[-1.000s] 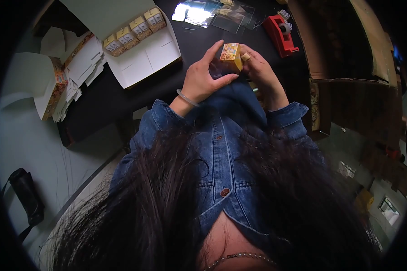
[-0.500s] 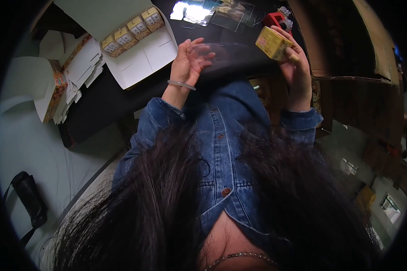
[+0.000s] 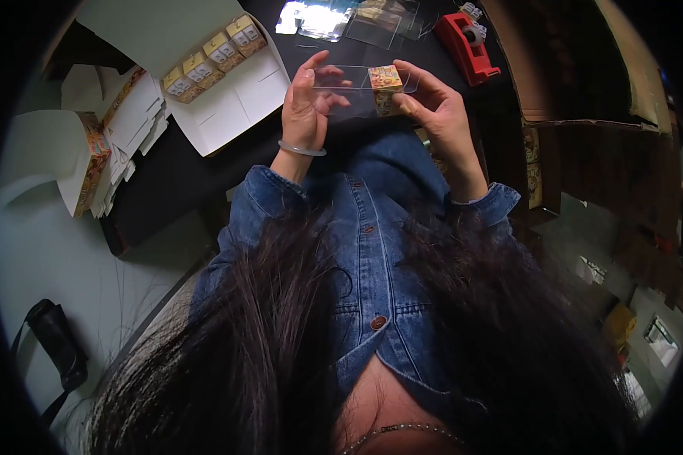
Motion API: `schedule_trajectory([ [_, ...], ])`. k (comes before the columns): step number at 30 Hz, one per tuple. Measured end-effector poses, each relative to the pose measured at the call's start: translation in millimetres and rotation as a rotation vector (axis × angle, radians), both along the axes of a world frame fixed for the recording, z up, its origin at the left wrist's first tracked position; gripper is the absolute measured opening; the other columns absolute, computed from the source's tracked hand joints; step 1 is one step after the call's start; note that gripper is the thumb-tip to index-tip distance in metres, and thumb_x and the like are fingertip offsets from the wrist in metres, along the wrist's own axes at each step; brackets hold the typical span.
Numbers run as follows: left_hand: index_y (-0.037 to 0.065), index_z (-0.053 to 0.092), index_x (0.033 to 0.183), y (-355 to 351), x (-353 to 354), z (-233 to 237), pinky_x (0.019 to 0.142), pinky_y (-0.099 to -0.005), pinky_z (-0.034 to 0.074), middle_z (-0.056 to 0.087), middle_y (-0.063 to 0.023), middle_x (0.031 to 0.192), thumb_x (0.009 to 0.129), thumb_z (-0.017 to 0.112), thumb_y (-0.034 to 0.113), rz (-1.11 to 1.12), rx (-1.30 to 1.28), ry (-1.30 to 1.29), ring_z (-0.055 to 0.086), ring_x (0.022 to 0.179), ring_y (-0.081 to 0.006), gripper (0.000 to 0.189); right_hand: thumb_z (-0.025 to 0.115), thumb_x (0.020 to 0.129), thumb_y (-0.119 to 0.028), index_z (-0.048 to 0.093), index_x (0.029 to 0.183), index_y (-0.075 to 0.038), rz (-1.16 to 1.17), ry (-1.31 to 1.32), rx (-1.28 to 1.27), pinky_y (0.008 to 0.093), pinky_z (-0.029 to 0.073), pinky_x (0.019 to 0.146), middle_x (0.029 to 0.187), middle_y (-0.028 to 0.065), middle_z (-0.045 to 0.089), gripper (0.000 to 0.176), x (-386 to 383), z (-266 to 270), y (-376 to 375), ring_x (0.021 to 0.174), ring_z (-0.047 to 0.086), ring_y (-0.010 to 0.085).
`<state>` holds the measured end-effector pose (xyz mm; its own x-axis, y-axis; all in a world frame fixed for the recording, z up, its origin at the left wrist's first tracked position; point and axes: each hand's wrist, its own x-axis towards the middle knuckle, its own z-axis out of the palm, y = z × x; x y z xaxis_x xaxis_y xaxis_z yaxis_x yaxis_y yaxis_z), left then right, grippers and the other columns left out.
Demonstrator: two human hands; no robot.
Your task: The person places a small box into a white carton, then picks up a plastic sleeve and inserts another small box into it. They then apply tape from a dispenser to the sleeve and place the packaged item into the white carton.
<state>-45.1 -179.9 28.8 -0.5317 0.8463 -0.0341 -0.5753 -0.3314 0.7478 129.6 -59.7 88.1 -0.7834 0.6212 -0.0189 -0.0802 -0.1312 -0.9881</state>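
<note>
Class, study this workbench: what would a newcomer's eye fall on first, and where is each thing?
Probably the patterned box in the right hand, at one end of a clear sleeve, with the left hand at the other end. Next, the red tape dispenser, beyond the right hand, and the glare on clear plastic at the far side. To the left, an open white carton holds a row of boxes.
</note>
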Motion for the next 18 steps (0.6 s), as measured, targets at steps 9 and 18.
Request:
schedule_trajectory([
  [9,0.003,0.041,0.138,1,-1,-1,0.073,-0.0317,0.057,0.059,-0.0120,0.111,0.096,0.052,0.043,-0.061,0.006,-0.132,0.061,0.103,-0.0260,0.059,0.074,0.085,-0.011,0.055,0.131,0.000,-0.055,0.040,0.132,0.0307,0.050,0.096,0.116,0.0094,0.064,0.051,-7,-3,-6,0.107,0.061,0.0166],
  [18,0.003,0.041,0.137,-6,-1,12,0.077,-0.0305,0.055,0.057,-0.0095,0.113,0.092,0.058,0.038,0.128,-0.041,0.270,0.061,0.104,-0.0214,0.060,0.073,0.084,-0.006,0.060,0.123,0.001,-0.135,0.019,0.250,0.0304,0.051,0.093,0.114,0.0093,0.066,0.042,-12,-11,-24,0.103,0.063,0.0168],
])
